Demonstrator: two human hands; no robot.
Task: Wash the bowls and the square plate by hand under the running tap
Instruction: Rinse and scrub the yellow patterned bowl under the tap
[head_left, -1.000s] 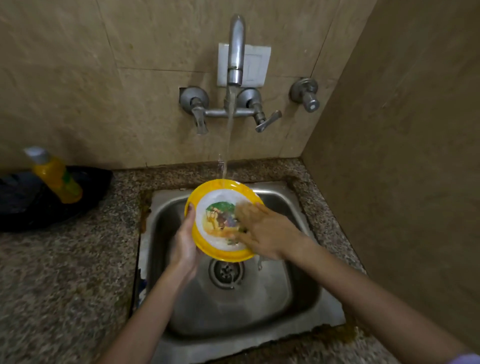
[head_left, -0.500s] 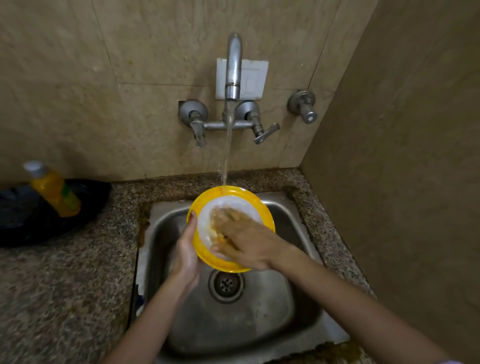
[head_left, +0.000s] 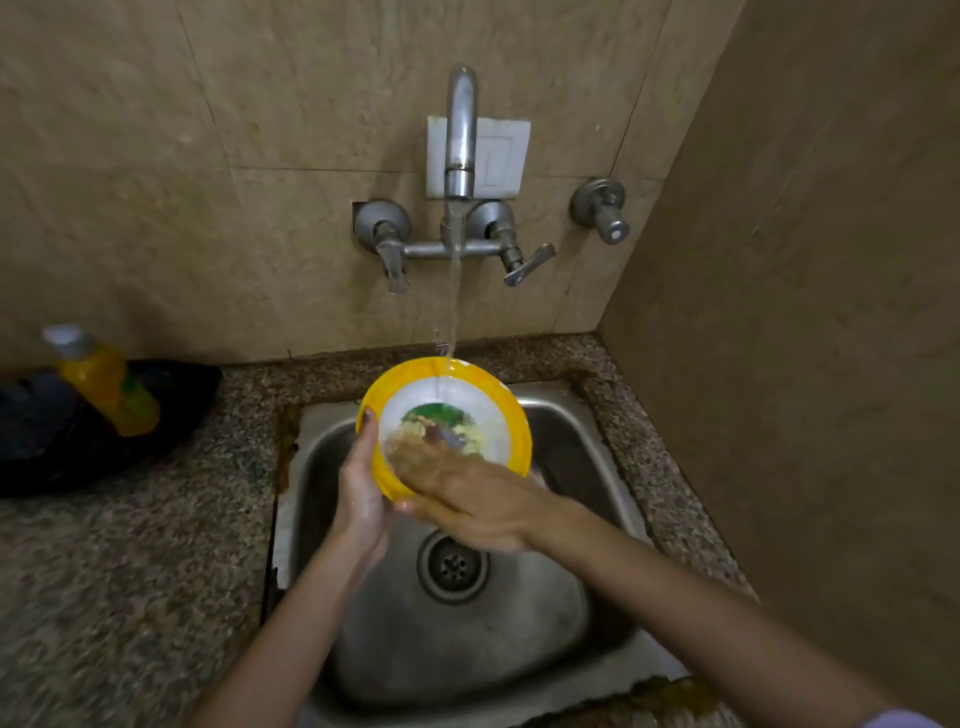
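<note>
Gripping the left edge of a yellow-rimmed bowl, the left hand has its thumb laid over the front of the rim while its fingers pass behind, out of sight. The bowl is held above the steel sink, tipped so that its white inside and the printed picture at its bottom face up and toward the person. The right hand lies across the lower part of the bowl's inside with its fingers stretched out flat against the surface; they are blurred, so how each one sits cannot be told. The two hands are close together, nearly touching at the bowl's lower left edge. From the tap on the tiled wall a thin stream of water falls onto the far rim of the bowl and runs down inside it. Below the hands the round drain shows in the sink floor. The sink is set into a speckled stone counter. At the left, well apart from the sink, a yellow bottle with a pale cap leans in a black tray. A separate round valve sits on the wall to the right of the tap
</note>
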